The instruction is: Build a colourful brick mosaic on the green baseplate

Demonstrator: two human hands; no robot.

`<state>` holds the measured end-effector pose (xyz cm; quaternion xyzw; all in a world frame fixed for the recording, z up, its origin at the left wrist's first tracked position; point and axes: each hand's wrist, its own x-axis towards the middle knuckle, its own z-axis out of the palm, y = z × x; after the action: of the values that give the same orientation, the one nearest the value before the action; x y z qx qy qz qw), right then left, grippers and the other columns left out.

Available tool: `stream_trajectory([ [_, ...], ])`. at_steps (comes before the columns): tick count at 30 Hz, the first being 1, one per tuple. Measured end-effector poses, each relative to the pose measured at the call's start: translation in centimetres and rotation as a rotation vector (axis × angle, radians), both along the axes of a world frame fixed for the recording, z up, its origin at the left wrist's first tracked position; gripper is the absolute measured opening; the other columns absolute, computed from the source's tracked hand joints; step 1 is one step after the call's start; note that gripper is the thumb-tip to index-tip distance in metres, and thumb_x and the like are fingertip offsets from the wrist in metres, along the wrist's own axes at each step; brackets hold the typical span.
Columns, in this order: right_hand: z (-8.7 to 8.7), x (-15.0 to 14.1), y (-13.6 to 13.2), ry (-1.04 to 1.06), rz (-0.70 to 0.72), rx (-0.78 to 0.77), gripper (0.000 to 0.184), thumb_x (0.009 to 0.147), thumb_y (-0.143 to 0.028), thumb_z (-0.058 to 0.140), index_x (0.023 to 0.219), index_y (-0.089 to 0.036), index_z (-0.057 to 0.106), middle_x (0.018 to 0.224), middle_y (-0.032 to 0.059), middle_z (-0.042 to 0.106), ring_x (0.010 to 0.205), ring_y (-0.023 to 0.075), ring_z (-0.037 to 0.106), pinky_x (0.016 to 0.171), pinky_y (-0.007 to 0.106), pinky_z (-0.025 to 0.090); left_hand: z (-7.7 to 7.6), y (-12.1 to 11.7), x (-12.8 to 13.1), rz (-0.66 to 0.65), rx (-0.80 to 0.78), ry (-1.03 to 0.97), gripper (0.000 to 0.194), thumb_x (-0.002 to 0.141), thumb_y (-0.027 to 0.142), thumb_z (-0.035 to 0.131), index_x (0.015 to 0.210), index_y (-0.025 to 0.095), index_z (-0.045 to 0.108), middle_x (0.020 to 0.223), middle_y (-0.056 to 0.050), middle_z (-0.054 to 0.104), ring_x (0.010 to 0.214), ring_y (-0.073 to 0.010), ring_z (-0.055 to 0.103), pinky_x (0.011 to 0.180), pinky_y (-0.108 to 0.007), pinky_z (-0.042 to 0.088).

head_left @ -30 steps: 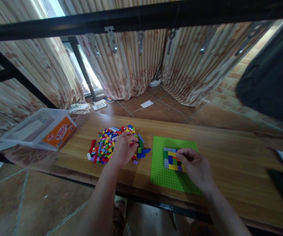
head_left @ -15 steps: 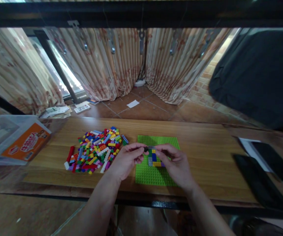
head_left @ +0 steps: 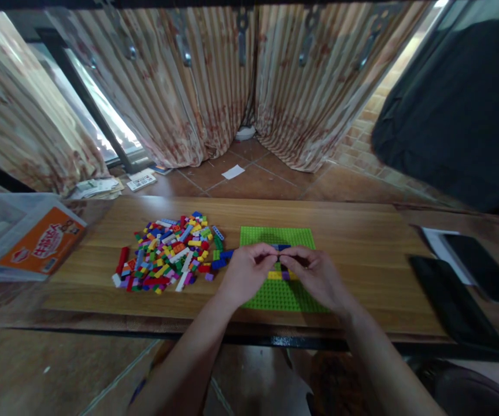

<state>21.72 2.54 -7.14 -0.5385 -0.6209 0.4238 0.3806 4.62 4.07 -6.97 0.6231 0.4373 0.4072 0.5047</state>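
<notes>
With left hand (head_left: 249,274) and right hand (head_left: 318,276) together, tip to tip, pinches a small dark piece (head_left: 278,255), mostly hidden, above a partly covered brick build (head_left: 274,275). Shows yellow and purple along the near edge, grey-blue and dark blue along the far one. Sits on a bright green studded baseplate (head_left: 275,299), right of a multicoloured heap of loose bricks (head_left: 166,254).

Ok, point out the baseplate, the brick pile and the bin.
Baseplate (head_left: 281,296), head view: bare green studs toward its near edge.
Brick pile (head_left: 169,255), head view: bricks around its middle.
Bin (head_left: 41,241), head view: the orange label on its wall.
</notes>
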Motion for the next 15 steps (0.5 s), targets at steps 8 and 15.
stream_trajectory([
  [8, -0.8, 2.5, -0.1, -0.174, -0.003, 0.042, 0.018, 0.084, -0.037, 0.062, 0.084, -0.022, 0.073, 0.084, 0.0016, 0.07, 0.078, 0.0167, 0.063, 0.074, 0.031, 0.048, -0.4, 0.3, 0.3, -0.018, 0.127, 0.247, 0.017, 0.088, 0.018, 0.053, 0.088, 0.017, 0.07, 0.081, -0.002, 0.071, 0.073, -0.0144, 0.062, 0.069, -0.025, 0.048],
  [15, -1.6, 2.9, -0.2, -0.277, 0.029, 0.022, 0.014, 0.083, -0.035, 0.065, 0.082, -0.026, 0.076, 0.087, 0.0009, 0.067, 0.079, 0.0158, 0.063, 0.075, 0.031, 0.047, -0.9, 0.9, -1.1, 0.053, 0.108, 0.367, 0.017, 0.086, 0.013, 0.054, 0.087, 0.017, 0.07, 0.081, -0.003, 0.072, 0.073, -0.0151, 0.064, 0.067, -0.025, 0.049],
])
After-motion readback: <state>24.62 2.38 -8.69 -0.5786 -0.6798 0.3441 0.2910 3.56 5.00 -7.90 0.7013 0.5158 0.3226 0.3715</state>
